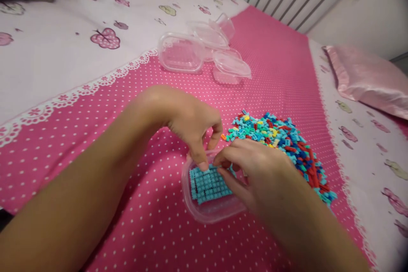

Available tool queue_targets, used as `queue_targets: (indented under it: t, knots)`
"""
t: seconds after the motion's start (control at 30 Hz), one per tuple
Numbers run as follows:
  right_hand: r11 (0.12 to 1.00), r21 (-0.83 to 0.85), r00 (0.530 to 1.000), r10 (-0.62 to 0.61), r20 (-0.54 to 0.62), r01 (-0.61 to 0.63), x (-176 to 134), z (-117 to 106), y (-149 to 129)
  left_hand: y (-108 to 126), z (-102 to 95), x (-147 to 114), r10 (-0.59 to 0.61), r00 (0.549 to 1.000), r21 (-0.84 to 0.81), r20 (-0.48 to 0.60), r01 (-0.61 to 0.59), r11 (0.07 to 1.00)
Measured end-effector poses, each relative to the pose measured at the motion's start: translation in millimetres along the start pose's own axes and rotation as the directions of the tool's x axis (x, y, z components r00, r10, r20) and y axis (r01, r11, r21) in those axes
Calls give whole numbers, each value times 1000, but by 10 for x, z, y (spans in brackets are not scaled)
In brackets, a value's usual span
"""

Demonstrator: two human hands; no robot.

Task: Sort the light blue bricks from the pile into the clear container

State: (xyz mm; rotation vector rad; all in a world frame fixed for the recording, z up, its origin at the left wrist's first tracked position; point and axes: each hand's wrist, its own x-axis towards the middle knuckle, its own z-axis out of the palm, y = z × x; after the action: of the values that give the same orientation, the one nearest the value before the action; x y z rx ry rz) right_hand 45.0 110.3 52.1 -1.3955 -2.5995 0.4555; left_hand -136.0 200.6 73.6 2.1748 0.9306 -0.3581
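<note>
As a light-blue brick panel (210,187) lies flat inside a clear plastic tub (207,217) at the lower center of the frame, its longer side seeming to run left to right, the left hand (191,125) arches in from the left, thumb tip resting at the panel's upper edge, fingers spread from it near the far rim; whether they clasp the tub cannot be told. The right hand (258,168) is nearer the panel's partly covered right end, thumb and fingertips drawn close together at the same edge; whether they pinch a loose piece is hidden. From both grips, the panel extends toward the bottom of the frame. Just behind the right hand, a heap of mixed bricks (288,142) spreads across the right of center.
</note>
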Motion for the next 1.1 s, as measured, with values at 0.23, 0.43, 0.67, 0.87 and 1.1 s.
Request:
queue_targets:
  t: [0.23,0.43,0.67,0.87,1.1]
  knots:
    - [980,-184,997,-75,1,74,48,95,-17,-96,-46,-70,-15,1000,-41,-26,14,999]
    - [935,-292,953,-257,-161,203,15,248,-22,-112,-35,-61,-20,1000,-27,12,20,999]
    - [881,-291,870,-441,-220,373,101,22,237,-105,-39,-37,-33,999,-57,22,34,998]
    - [872,-236,872,-468,-143,429,100,-71,270,-257,12,-163,78,994,-201,-71,-91,975]
    - [654,-412,697,-714,-62,634,183,-71,51,-468,289,-300,161,972,-366,-168,-214,906]
